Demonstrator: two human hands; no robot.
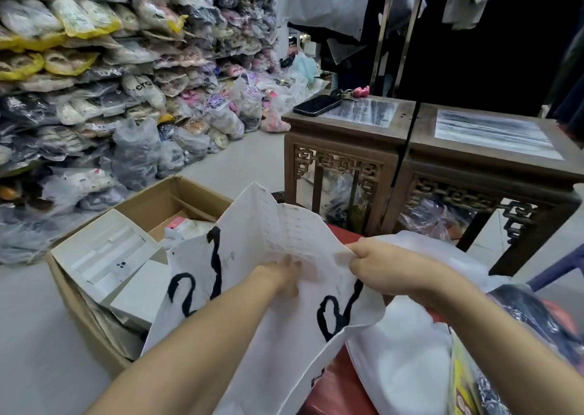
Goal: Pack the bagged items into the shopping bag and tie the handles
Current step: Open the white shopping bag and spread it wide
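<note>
Bag [284, 335]: one, white with black marks, held up just right of the box.
Left hand [281, 277]: arm stretched forward, fingers tucked behind the thin film; I cannot tell whether they pinch it.
Right hand [376, 264]: fingers curled, pinching the bag's rim.
Pack [534, 316]: one dark, under the right forearm.
Box [79, 291]: one, cardboard, open.
Tables [347, 130]: two, carved, side by side behind.
Phone [316, 104]: one, on the left table.

Thin white shopping bag [252, 335] with black marker scrawl on its side, crumpled, top edge lifted and spread. Just beside it, lower right, bagged items [537, 323] — dark patterned goods in clear plastic.
</note>
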